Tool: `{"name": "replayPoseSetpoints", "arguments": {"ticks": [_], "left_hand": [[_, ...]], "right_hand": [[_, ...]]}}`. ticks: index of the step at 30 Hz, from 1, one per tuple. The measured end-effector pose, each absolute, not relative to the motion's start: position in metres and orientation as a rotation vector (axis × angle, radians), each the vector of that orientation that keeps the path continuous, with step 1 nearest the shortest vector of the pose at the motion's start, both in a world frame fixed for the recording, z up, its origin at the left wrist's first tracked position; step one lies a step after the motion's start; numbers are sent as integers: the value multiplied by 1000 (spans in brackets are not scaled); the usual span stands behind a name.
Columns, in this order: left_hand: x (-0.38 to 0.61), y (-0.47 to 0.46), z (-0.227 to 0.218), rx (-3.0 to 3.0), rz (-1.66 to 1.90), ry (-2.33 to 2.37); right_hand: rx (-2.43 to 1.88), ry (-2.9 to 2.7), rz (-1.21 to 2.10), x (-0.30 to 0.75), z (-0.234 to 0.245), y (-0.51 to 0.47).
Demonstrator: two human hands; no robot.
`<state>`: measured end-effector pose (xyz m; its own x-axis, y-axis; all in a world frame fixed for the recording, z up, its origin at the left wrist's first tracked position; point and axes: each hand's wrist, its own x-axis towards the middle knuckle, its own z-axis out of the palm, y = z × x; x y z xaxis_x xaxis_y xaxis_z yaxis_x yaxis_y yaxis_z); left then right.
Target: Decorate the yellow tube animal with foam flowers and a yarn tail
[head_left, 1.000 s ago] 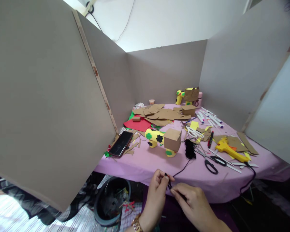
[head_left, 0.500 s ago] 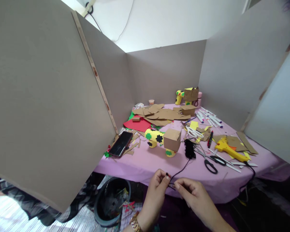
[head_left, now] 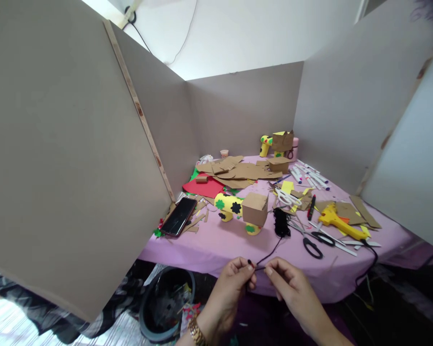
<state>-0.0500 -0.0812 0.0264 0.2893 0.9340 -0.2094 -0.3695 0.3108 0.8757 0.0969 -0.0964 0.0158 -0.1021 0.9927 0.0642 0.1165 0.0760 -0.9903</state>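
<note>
Yarn [head_left: 282,222] appears light, soft, limp and prone to tangling; best pinched close to its end. Left hand [head_left: 231,281] and right hand [head_left: 291,283] each grip it between fingers.

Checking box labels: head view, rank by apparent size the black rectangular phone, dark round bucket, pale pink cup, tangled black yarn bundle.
1. Dark round bucket
2. Black rectangular phone
3. Tangled black yarn bundle
4. Pale pink cup
Apparent size only; the cup sits farthest back, which shrinks it.
</note>
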Motion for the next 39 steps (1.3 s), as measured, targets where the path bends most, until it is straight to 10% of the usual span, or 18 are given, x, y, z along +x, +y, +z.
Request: {"name": "replayPoseSetpoints", "arguments": {"ticks": [39], "left_hand": [[-42, -93, 42, 1267, 938, 1117]], "right_hand": [[-1159, -1572, 887, 86, 14, -103]]}}
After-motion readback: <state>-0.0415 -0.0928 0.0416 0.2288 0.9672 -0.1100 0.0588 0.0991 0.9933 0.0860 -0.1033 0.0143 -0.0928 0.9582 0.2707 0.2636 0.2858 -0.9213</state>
